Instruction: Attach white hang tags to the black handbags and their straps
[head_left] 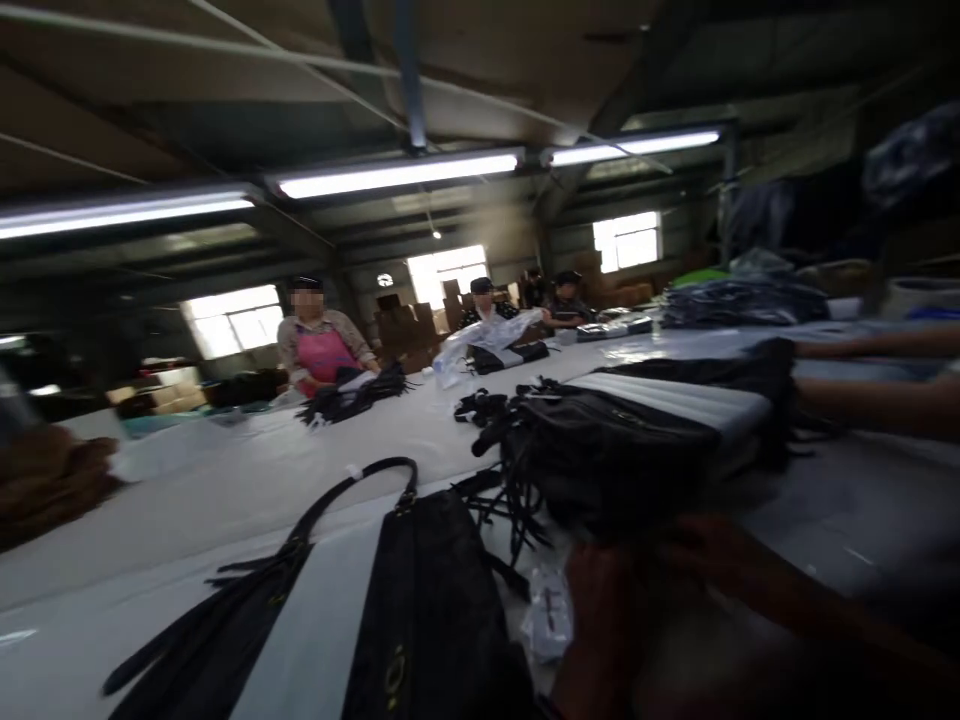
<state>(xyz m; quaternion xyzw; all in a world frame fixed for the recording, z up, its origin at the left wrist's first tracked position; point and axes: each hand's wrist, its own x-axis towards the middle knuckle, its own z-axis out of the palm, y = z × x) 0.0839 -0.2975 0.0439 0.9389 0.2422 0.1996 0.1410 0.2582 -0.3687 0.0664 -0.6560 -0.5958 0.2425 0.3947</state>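
Note:
My left hand (604,590) and my right hand (705,550) are low at the right, dark and blurred. Both are at the near side of a pile of black handbags (600,450) with tassels and a pale wrapped band. Shadow hides their fingers, so whether they grip anything is unclear. Beside my left hand lies a small clear plastic packet (549,612). Left of it, a black handbag (431,600) with a curved handle, gold-coloured fittings and a pale band (319,600) lies on the white table (225,500).
A co-worker's arms (877,395) reach in from the right toward the pile. Across the table, a person in a pink apron (326,350) handles black tasselled items (356,392). Clear plastic (480,345) and a stack of wrapped goods (742,300) lie farther back.

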